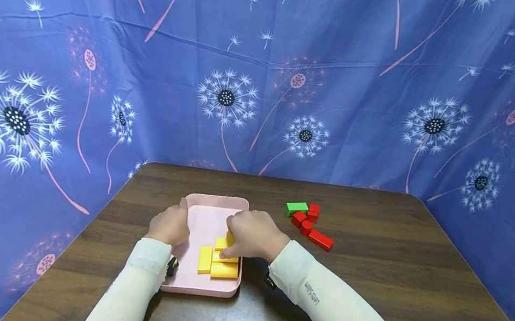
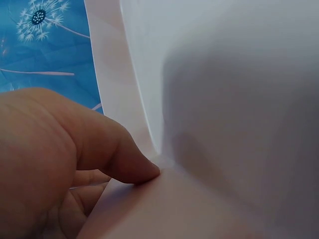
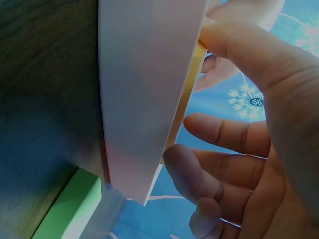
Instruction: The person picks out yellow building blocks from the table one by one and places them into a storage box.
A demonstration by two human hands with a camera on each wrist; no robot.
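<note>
A shallow pink tray (image 1: 192, 287) lies on the table with several yellow blocks in its lower right part, among them a half-round one (image 1: 224, 271) and a flat upright-lying one (image 1: 205, 260). My left hand (image 1: 170, 224) grips the tray's left wall, with the thumb (image 2: 132, 159) on the inside and the other fingers outside. Over the right rim, my right hand (image 1: 255, 234) pinches a yellow block (image 3: 185, 97) between thumb and fingertips at its two ends. The hand itself hides part of that block in the head view.
Right of the tray lie a green block (image 1: 297, 208) and several red blocks, including a long one (image 1: 321, 240) and a small cylinder (image 1: 306, 227). The brown wooden table (image 1: 368, 283) ends at a blue dandelion-patterned cloth (image 1: 366, 115) behind and at the sides.
</note>
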